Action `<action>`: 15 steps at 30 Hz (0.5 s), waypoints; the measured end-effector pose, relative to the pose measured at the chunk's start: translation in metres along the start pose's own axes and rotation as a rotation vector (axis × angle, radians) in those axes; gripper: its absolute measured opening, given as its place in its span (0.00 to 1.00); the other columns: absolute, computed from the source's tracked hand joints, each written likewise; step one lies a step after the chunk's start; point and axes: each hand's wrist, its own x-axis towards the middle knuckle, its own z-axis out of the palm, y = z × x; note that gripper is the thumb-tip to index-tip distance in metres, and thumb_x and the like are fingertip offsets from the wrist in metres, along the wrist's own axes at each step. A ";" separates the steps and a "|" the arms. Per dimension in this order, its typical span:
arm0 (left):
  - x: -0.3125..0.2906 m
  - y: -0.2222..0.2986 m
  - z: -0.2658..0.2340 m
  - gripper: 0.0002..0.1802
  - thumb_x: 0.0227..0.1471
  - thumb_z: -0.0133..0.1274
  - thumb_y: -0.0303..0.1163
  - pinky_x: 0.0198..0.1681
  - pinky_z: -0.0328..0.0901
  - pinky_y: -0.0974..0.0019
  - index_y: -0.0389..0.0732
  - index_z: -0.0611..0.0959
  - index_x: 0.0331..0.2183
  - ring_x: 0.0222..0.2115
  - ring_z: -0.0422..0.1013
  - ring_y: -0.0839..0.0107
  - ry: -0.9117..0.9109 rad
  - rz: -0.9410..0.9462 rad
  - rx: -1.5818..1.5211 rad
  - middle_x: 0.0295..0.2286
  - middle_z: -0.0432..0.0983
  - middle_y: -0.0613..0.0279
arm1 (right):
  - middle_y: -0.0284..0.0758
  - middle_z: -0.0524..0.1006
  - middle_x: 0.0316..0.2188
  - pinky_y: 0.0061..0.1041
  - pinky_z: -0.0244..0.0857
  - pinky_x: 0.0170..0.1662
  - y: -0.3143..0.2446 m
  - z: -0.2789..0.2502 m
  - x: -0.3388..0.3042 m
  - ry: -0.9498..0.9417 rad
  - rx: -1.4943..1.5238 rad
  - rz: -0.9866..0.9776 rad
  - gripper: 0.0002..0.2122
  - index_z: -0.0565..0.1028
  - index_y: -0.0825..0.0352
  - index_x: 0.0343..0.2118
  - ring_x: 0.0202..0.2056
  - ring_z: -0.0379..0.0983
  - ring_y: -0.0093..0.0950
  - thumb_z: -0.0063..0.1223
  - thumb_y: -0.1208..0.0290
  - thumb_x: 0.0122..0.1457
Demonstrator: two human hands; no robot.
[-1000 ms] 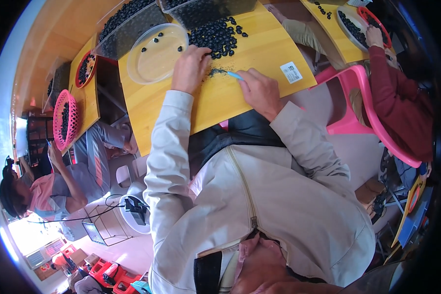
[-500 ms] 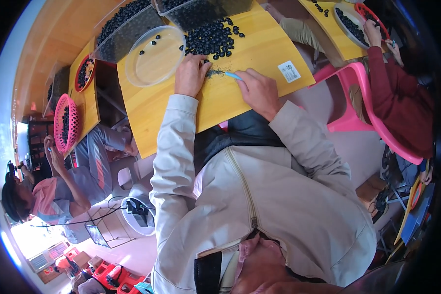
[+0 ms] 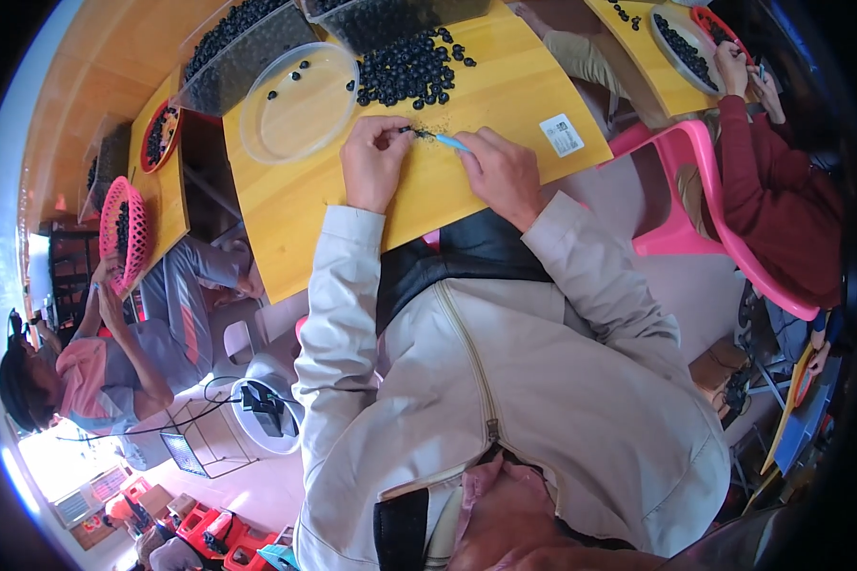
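Observation:
My left hand (image 3: 375,162) is over the yellow table, thumb and fingers pinching a small dark round piece (image 3: 405,129) that looks like a bead or berry. My right hand (image 3: 505,173) grips a slim tool with a light blue handle (image 3: 452,143). Its thin dark tip points left and comes close to the pinched piece; whether they touch I cannot tell. Dark crumbs (image 3: 436,125) are scattered under the tip. Beyond my hands spreads a loose pile of dark round pieces (image 3: 405,71). A clear round plastic tray (image 3: 290,119) with a few such pieces lies to the left.
Clear bins (image 3: 248,59) full of dark pieces stand at the table's far edge. A white label (image 3: 562,135) is stuck near the right edge. Co-workers sit left and right, near a pink basket (image 3: 135,233), a red bowl (image 3: 150,152) and a pink chair (image 3: 705,181).
My left hand has shifted slightly back from the pile, and the pinched dark piece now shows at its fingertips. My right hand has barely moved. The left co-worker's hands have risen to the pink basket.

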 end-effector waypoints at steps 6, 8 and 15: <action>-0.038 -0.001 0.016 0.13 0.51 0.66 0.20 0.36 0.70 0.74 0.33 0.86 0.41 0.29 0.73 0.79 0.130 -0.083 -0.325 0.32 0.78 0.64 | 0.33 0.77 0.28 0.37 0.72 0.30 -0.003 0.002 -0.001 0.024 -0.008 -0.063 0.08 0.81 0.61 0.40 0.29 0.78 0.38 0.62 0.70 0.58; -0.042 -0.004 0.017 0.15 0.50 0.66 0.19 0.36 0.70 0.75 0.34 0.85 0.43 0.30 0.72 0.80 0.119 -0.095 -0.398 0.33 0.78 0.64 | 0.33 0.76 0.28 0.37 0.72 0.30 -0.007 0.003 -0.001 0.023 -0.022 -0.094 0.08 0.81 0.61 0.40 0.29 0.78 0.36 0.62 0.70 0.58; -0.042 0.001 0.017 0.16 0.49 0.66 0.17 0.36 0.70 0.76 0.34 0.85 0.43 0.29 0.71 0.80 0.094 -0.069 -0.345 0.33 0.77 0.64 | 0.32 0.74 0.26 0.35 0.70 0.28 -0.009 0.006 -0.003 0.025 -0.091 -0.204 0.10 0.81 0.59 0.42 0.27 0.77 0.35 0.63 0.73 0.56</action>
